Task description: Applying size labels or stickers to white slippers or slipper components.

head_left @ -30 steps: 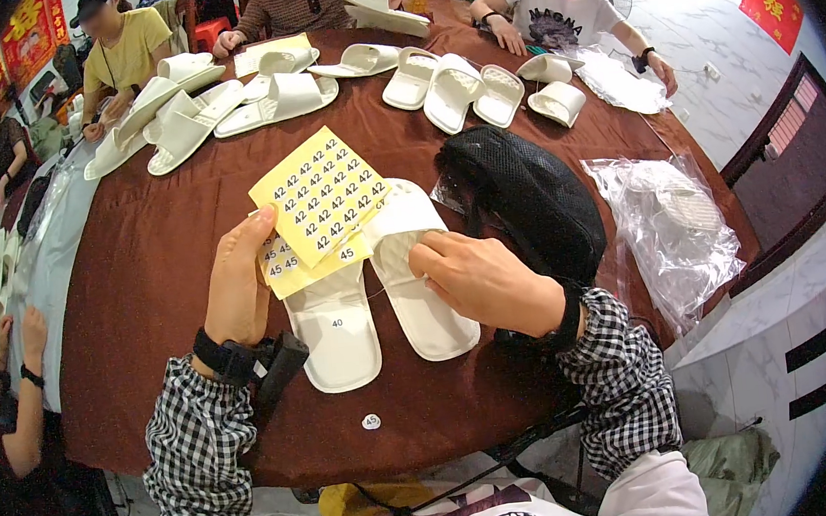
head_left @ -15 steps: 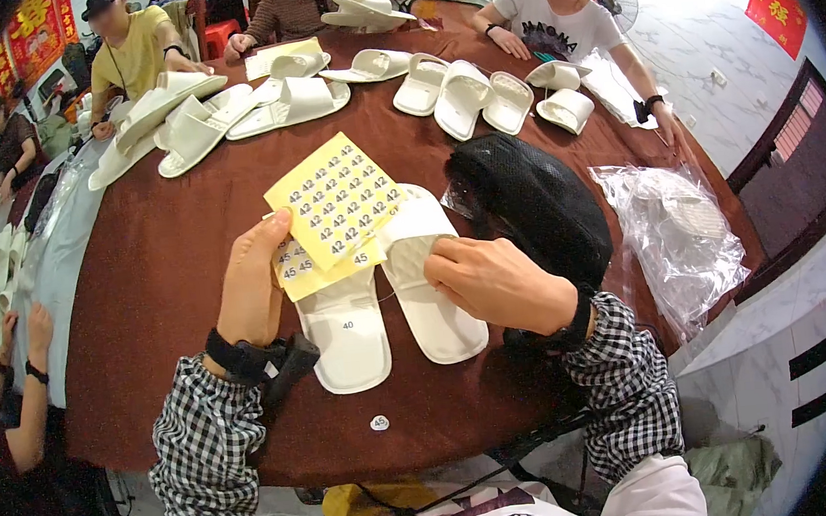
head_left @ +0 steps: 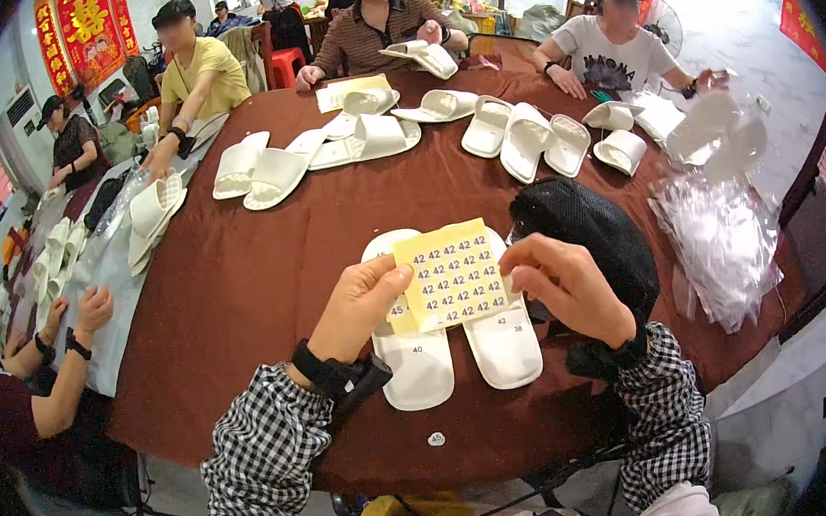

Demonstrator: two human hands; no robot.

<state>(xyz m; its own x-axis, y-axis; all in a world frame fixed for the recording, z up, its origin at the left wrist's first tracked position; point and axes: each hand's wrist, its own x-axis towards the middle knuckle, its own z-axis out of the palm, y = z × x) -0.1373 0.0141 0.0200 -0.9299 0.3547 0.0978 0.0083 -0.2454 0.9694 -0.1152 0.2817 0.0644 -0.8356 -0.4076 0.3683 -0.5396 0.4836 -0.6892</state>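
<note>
Centre of frame: your left hand [head_left: 358,307] pinches a yellow sticker sheet [head_left: 456,274] between thumb and fingers, its face toward you, rows of printed labels showing. A second yellow sheet [head_left: 399,310] pokes out behind it at the left.

Your right hand [head_left: 573,288] is loosely curled, fingertips at the sheet's right edge; they are partly hidden, so you can't tell whether they pinch it or a label.

Below the sheets, a left slipper [head_left: 416,371] and a right slipper [head_left: 506,353], both white, lie side by side, heels toward you. One small label on the left heel; two marks on the right. A loose round sticker [head_left: 436,440] lies at lower centre on the brown tablecloth [head_left: 267,271].

Just beside your right hand: a black mesh bag [head_left: 589,243]. Farther right, clear plastic bags [head_left: 722,251] in a heap.

Across the upper middle, more white slippers [head_left: 388,137] lie in a loose arc. Top centre, a person in brown [head_left: 374,35] holds a pair of slippers [head_left: 423,58]. Upper left, a person in yellow [head_left: 206,80] leans with one arm stretched down toward the table's left side.
</note>
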